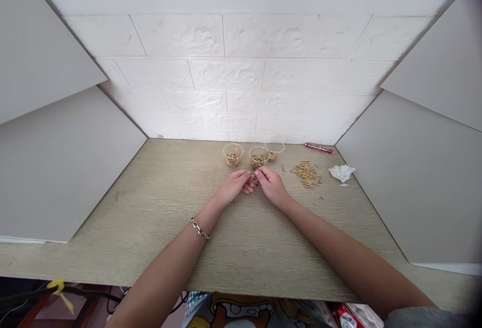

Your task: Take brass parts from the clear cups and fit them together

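Observation:
My left hand (238, 185) and my right hand (271, 186) meet fingertip to fingertip over the middle of the table. Both are closed in a pinch. Something small sits between the fingertips, with a dark bit showing below my right fingers; its kind is too small to tell. Just behind the hands stands a clear plastic cup (258, 157) with small brass-coloured pieces in it. To its left is another clear cup (233, 155), also holding small golden pieces. A third clear cup (274, 148) is partly hidden behind the middle one.
A pile of thin brass-coloured pins (307, 174) lies right of my hands, with a few loose ones around it. Tiny golden bits (213, 176) are scattered to the left. A red marker-like stick (319, 148) and crumpled white tissue (341, 172) lie at the far right. Grey panels flank the table.

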Tool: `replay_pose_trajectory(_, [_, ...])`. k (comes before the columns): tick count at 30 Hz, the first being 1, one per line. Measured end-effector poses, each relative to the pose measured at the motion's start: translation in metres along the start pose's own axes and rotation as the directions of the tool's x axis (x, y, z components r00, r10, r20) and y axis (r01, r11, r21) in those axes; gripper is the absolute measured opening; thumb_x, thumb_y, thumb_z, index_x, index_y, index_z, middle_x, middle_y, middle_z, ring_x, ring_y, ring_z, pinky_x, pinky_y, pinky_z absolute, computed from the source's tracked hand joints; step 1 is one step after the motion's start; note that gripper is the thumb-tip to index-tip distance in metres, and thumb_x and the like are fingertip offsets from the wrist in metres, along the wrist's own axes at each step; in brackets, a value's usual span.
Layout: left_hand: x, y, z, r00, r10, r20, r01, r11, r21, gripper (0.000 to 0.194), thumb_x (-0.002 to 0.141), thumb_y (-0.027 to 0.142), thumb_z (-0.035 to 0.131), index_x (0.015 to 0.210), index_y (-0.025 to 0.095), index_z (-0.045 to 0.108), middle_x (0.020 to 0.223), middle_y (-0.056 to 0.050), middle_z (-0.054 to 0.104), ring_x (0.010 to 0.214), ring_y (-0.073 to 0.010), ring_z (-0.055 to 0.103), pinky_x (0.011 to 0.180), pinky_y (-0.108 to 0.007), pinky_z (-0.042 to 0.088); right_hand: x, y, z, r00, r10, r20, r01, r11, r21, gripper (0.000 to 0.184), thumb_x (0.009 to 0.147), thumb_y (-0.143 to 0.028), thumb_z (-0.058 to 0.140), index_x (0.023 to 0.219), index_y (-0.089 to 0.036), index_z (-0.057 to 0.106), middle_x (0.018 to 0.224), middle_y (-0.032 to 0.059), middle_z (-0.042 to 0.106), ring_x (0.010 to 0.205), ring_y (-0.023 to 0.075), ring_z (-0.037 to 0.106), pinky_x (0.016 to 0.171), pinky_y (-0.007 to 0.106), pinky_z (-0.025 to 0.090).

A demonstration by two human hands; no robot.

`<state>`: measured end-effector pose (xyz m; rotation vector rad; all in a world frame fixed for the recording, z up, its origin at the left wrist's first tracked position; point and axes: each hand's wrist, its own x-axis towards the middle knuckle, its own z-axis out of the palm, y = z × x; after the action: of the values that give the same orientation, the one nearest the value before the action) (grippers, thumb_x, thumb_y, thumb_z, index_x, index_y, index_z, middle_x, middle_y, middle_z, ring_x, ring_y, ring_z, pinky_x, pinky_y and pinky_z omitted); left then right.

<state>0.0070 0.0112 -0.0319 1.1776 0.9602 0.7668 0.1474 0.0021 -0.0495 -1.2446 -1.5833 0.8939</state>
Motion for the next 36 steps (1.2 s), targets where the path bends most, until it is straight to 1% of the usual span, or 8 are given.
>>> replay_pose_trajectory(5, [0.002,-0.002,0.0,0.999,0.03,-0.023,-0.032,0.997,-0.073,0.017,0.077,0.028,0.042,0.068,0.014,0.043,0.062,0.0,0.052,0.048,-0.0061,0.047,0.047,-0.018,0.038,0.001,0.0,-0.001,0.999,0.048,0.003,-0.048,0.998,0.041,0.025,0.08,-0.038,0.04,0.071,-0.017,0.05,0.067,0.0004,0.056,0.052,0.0102,0.049,0.054,0.024,0.039])
replay_pose_trajectory(10, [0.002,-0.002,0.0,0.999,0.004,-0.038,-0.008,0.996,-0.088,0.007,0.075,0.023,0.042,0.075,0.016,0.043,0.066,0.001,0.053,0.052,-0.0068,0.049,0.05,-0.019,0.039,0.002,0.003,-0.001,0.996,0.083,-0.007,-0.083,0.993,0.082,0.023,0.078,-0.038,0.042,0.076,-0.017,0.051,0.07,0.0014,0.057,0.053,0.0108,0.049,0.054,0.025,0.041])
replay_pose_trajectory(13, [0.003,0.001,-0.007,0.998,0.045,-0.049,-0.04,0.994,0.106,0.01,0.076,0.025,0.042,0.074,0.016,0.045,0.07,0.0,0.054,0.055,-0.0078,0.05,0.054,-0.021,0.041,0.004,0.005,-0.001,0.994,0.105,-0.013,-0.103,0.989,0.102,0.02,0.075,-0.036,0.047,0.078,-0.017,0.051,0.068,0.0007,0.055,0.053,0.0108,0.049,0.053,0.025,0.041])
replay_pose_trajectory(15, [0.004,0.002,-0.014,0.99,0.114,-0.085,-0.083,0.948,0.308,0.013,0.076,0.028,0.043,0.073,0.016,0.047,0.07,0.0,0.054,0.058,-0.009,0.05,0.056,-0.022,0.041,0.005,0.007,-0.001,0.993,0.116,-0.012,-0.114,0.987,0.114,0.018,0.073,-0.034,0.049,0.079,-0.017,0.052,0.066,-0.0001,0.054,0.052,0.0107,0.048,0.052,0.024,0.041])
replay_pose_trajectory(17, [0.005,0.003,-0.02,0.982,0.151,-0.11,-0.092,0.904,0.418,0.016,0.077,0.03,0.042,0.073,0.016,0.048,0.069,-0.001,0.054,0.059,-0.0097,0.05,0.057,-0.022,0.041,0.006,0.007,-0.001,0.992,0.123,-0.009,-0.121,0.984,0.13,0.018,0.072,-0.033,0.05,0.079,-0.017,0.052,0.066,-0.0006,0.053,0.052,0.0103,0.048,0.052,0.024,0.041])
replay_pose_trajectory(20, [0.006,0.002,-0.022,0.983,0.159,-0.088,-0.101,0.88,0.464,0.018,0.077,0.031,0.041,0.073,0.016,0.049,0.069,0.0,0.055,0.059,-0.0101,0.05,0.057,-0.022,0.04,0.007,0.008,-0.001,0.992,0.128,-0.011,-0.125,0.983,0.136,0.017,0.071,-0.031,0.05,0.08,-0.017,0.053,0.067,-0.0009,0.053,0.051,0.01,0.049,0.053,0.024,0.042])
replay_pose_trajectory(28, [0.003,0.003,-0.014,0.973,0.224,-0.051,-0.166,0.837,0.521,0.02,0.077,0.032,0.042,0.076,0.016,0.053,0.071,0.0,0.056,0.06,-0.0109,0.049,0.057,-0.022,0.038,0.007,0.009,-0.001,0.996,0.087,-0.022,-0.085,0.991,0.107,0.018,0.073,-0.029,0.045,0.083,-0.017,0.055,0.068,0.0004,0.056,0.052,0.0107,0.05,0.053,0.024,0.041])
replay_pose_trajectory(36, [0.002,0.004,-0.014,0.968,0.252,-0.008,-0.206,0.806,0.555,0.02,0.077,0.031,0.042,0.079,0.017,0.057,0.068,0.001,0.055,0.058,-0.0111,0.048,0.055,-0.022,0.037,0.004,0.005,-0.001,0.999,0.03,-0.02,-0.03,0.999,-0.02,0.016,0.074,-0.029,0.045,0.081,-0.018,0.055,0.063,-0.0007,0.054,0.054,0.0116,0.049,0.055,0.024,0.04])
